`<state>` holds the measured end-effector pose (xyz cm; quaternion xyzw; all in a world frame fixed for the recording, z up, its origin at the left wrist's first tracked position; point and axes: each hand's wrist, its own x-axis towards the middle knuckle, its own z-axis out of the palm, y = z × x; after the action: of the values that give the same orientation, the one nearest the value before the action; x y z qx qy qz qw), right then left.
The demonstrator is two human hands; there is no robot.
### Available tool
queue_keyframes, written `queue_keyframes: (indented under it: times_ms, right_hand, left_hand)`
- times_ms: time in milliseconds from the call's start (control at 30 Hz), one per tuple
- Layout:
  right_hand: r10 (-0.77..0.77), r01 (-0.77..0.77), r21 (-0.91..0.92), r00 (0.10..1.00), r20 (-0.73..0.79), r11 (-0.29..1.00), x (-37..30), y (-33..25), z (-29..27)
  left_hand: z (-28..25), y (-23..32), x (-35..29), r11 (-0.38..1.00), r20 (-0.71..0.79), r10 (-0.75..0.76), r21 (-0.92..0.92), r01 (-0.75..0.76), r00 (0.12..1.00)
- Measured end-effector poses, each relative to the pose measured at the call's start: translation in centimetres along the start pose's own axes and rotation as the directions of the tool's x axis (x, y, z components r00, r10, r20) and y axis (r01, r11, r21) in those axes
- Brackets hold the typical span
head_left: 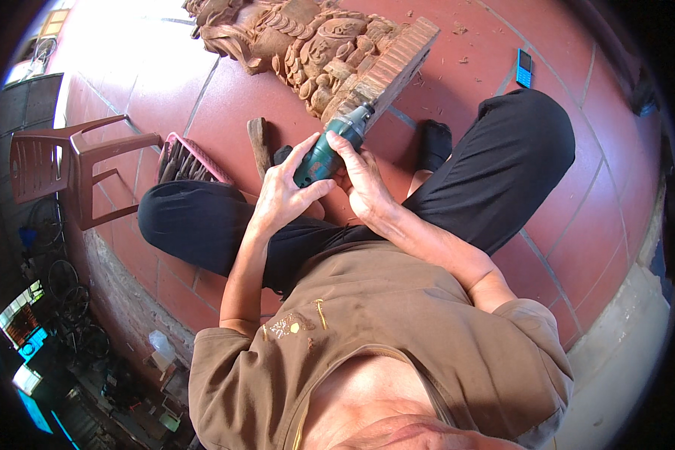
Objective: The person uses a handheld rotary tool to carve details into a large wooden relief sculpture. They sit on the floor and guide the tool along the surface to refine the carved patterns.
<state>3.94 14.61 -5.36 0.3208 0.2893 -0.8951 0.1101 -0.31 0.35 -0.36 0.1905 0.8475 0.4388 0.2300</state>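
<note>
Between my legs I hold a green power grinder [324, 159] with a grey metal nose, tilted up and to the right. My left hand [283, 187] wraps the left side of its body, thumb across the lower end. On the other side my right hand [364, 176] grips it near the nose, and some of its fingers are hidden under the tool. The nose overlaps the near end of a carved wooden sculpture [326, 56] lying on the floor; whether the tip touches the wood cannot be made out.
A wooden mallet or block [259, 146] and a pink basket of carving tools [184, 161] lie by my left knee. Farther left stands a brown plastic chair [90, 161]. A blue phone [524, 69] rests on the red tiled floor [562, 202], with wood chips near the sculpture.
</note>
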Motion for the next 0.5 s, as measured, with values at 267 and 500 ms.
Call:
queue_keyframes:
  times_ms: [267, 500]
  right_hand:
    - [0.008, -0.008, -0.003, 1.0, 0.008, 1.0, 0.26, -0.17, 0.3]
    - [0.007, -0.008, 0.02, 1.0, 0.02, 1.0, 0.53, -0.01, 0.62]
  left_hand:
    - [-0.11, 0.02, 0.0, 1.0, -0.017, -0.019, 0.016, 0.019, 1.0]
    - [0.13, 0.11, -0.54, 1.0, -0.064, -0.015, 0.011, 0.015, 0.998]
